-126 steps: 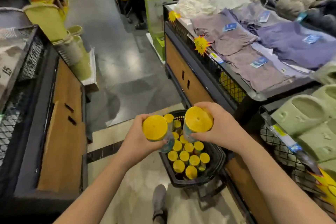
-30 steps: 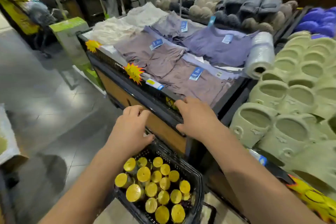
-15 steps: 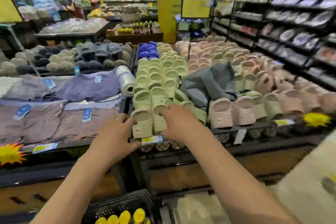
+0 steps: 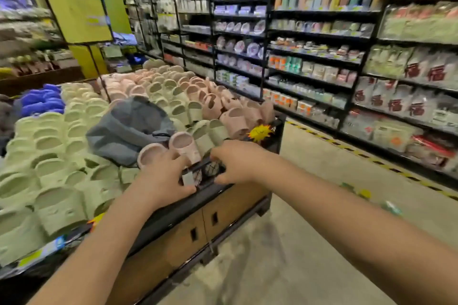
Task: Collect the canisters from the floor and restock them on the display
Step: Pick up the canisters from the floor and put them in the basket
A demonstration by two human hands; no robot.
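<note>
Canisters [image 4: 357,192] blurred on floor [image 4: 309,250], well apart from left hand [image 4: 162,181], right hand [image 4: 239,163]

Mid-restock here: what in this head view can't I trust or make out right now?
- Head view: the backs of the left hand and right hand hide their palms, so whether either holds a canister is unclear.
- Head view: green-yellow items on the floor are motion-blurred; identity unclear.
- Head view: white tag on the display rail, print too small.
</note>
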